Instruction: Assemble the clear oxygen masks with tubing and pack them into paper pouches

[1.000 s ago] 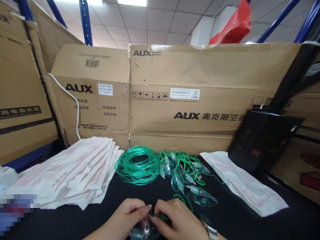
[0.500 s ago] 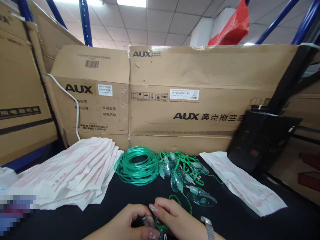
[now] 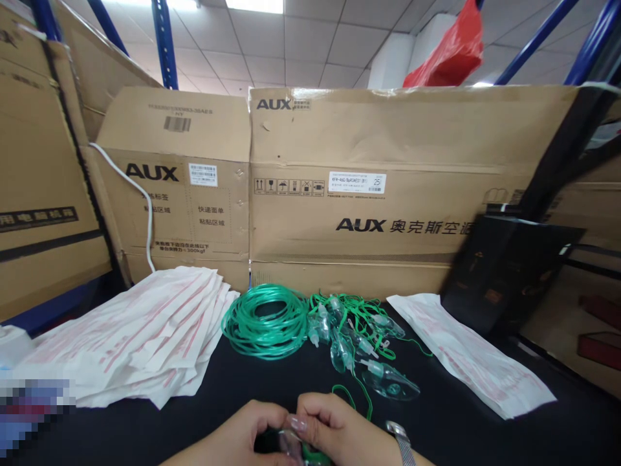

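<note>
At the near edge, my left hand [image 3: 247, 435] and my right hand [image 3: 339, 430] are closed together around a clear oxygen mask [image 3: 290, 444], mostly hidden by my fingers. A bit of its green elastic strap [image 3: 315, 455] shows under my right thumb. Just beyond my hands, another oxygen mask [image 3: 391, 380] lies on the black tabletop [image 3: 272, 382]. Behind it is a pile of several clear masks [image 3: 342, 349] with tangled green straps [image 3: 359, 307]. To the pile's left sits a coil of green tubing [image 3: 264, 321].
Several white paper pouches with red print [image 3: 145, 333] fan out on the left. One more white pouch [image 3: 475, 353] lies on the right, beside a black box [image 3: 509, 272]. Cardboard panels [image 3: 402, 142] stand along the back, and a white cable [image 3: 149, 220] hangs at left.
My right thumb and fingers have shifted slightly down on the mask, and both hands are drawn closer together. Other things on the tabletop stay in place.
</note>
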The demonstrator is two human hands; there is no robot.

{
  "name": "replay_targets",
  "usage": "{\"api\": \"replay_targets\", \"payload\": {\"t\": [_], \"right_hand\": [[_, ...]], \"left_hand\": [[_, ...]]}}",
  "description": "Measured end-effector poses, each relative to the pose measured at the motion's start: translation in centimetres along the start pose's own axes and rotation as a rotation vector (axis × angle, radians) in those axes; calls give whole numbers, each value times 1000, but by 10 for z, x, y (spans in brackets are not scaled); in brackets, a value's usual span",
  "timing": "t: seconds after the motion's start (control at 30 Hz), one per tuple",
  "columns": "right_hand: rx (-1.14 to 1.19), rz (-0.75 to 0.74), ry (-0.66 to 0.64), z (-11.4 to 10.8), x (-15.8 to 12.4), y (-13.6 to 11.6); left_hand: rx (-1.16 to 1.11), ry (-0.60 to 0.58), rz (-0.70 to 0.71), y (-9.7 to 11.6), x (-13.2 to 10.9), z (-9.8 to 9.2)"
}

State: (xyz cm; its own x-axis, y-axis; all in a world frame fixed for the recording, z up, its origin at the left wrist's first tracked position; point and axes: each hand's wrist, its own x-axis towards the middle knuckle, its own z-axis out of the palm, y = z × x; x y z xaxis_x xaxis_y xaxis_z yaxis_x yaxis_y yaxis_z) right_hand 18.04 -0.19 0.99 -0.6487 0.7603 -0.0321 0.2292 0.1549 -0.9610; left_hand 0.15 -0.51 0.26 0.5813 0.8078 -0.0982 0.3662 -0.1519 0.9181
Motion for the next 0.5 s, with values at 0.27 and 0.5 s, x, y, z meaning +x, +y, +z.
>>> {"api": "replay_targets", "payload": {"t": [0.27, 0.5], "right_hand": [[-7, -44, -83, -3, -3, -6], [40, -45, -65, -3, -1, -3]], "left_hand": [[43, -127, 274, -14, 10, -2], [177, -122, 451, -15, 13, -3]]}}
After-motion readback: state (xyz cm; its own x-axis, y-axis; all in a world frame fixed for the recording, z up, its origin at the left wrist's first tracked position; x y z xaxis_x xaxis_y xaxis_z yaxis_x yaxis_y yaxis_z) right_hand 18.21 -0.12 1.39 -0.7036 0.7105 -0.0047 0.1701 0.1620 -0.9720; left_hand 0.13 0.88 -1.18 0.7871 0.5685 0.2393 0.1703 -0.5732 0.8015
